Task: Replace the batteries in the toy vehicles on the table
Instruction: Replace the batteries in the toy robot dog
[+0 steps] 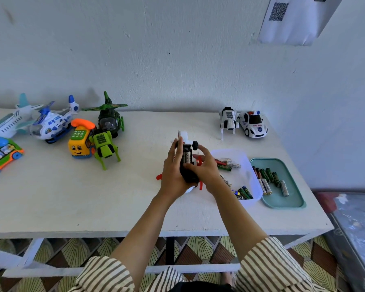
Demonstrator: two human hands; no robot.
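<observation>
I hold a white and red toy helicopter (pixel 183 137) upside down above the table's middle, its black underside (pixel 189 173) facing me. The battery bay is open and batteries (pixel 186 157) lie in it. My left hand (pixel 173 171) wraps the toy's left side. My right hand (pixel 204 167) rests on its right side, thumb pressing at the bay. A clear tray (pixel 243 178) just right of my hands holds several loose batteries. A teal tray (pixel 282 199) beyond it holds several more.
At the far left stand a white plane (pixel 11 121), a blue-white helicopter (pixel 51 123), a green helicopter (pixel 110 116), a yellow phone toy (pixel 80 142), a green robot dog (pixel 103 148) and a green bus (pixel 2 154). A white robot dog (pixel 228 121) and a police car (pixel 253 124) stand back right.
</observation>
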